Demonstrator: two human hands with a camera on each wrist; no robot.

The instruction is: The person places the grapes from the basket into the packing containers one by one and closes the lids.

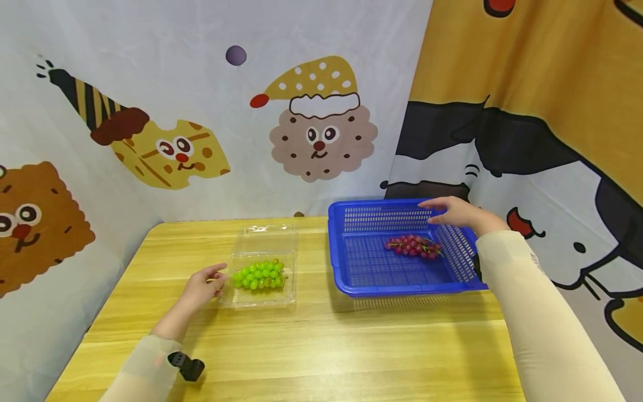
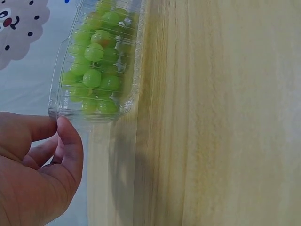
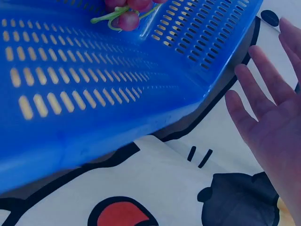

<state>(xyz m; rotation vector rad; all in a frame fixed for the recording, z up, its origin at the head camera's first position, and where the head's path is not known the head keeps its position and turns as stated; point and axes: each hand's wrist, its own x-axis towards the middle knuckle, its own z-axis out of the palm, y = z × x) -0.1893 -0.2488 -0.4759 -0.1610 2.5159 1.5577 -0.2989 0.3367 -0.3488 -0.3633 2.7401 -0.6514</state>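
Green grapes (image 1: pixel 259 274) lie in a clear plastic clamshell box (image 1: pixel 256 303), its lid laid back. My left hand (image 1: pixel 201 286) is at the box's left side. In the left wrist view, the thumb and a finger of the left hand (image 2: pixel 44 165) come together at the box's corner (image 2: pixel 55 109) and pinch it. A blue plastic basket (image 1: pixel 346 287) stands on the right with a bunch of red grapes (image 1: pixel 413 246) inside. Over the basket's back right rim hangs my right hand (image 1: pixel 454 214), fingers spread and holding nothing.
Both containers sit on a wood-grain table (image 1: pixel 321 346). Behind it hangs a white curtain (image 1: pixel 201 33) printed with cartoon snacks. A yellow and black printed curtain (image 1: pixel 462 61) borders the right side, close by the basket.
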